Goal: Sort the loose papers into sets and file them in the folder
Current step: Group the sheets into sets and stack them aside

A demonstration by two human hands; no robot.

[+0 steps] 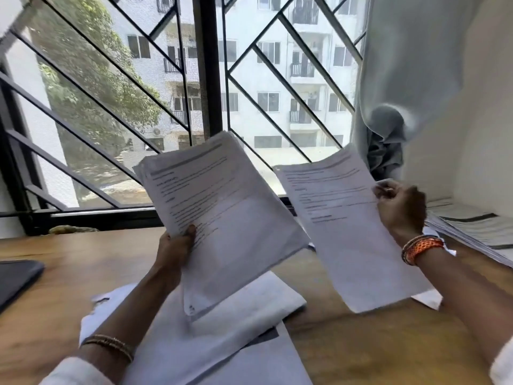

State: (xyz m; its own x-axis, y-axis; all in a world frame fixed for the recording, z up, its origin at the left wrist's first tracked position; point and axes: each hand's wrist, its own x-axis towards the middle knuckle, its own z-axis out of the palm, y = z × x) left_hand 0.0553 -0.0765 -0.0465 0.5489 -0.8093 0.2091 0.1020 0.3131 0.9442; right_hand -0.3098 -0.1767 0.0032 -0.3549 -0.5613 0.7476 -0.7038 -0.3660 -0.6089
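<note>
Two bare hands hold printed papers above a brown wooden desk (pixel 347 343) set against a barred window (pixel 205 79). The left hand (pixel 175 245) grips a thick stack of white printed sheets (pixel 222 218) at its lower left edge, thumb curled over the face and fingers hidden behind; the right hand (pixel 399 207) pinches a single white printed sheet (pixel 347 226) at its upper right edge, fingers curled round the margin. Both lie mid-air, near the middle of the scene, tilted toward the viewer and apart from each other. Handling, as judged: the single sheet is light and limp — held by one edge it will likely droop and catch any draught, so a grip nearer mid-edge would steady it. The stack is heavier and stiffer, yet its unbound pages may slide and fan out — it probably wants a firm pinch across the full thickness. Each carries black text lines beneath a grey header band. More loose white sheets (pixel 222 329) lie on the near desk below, a further pile of printed papers (pixel 472 232) sits at far right, and a dark flat folder-like object (pixel 16 279) rests at the left edge — what it is cannot be told.
</note>
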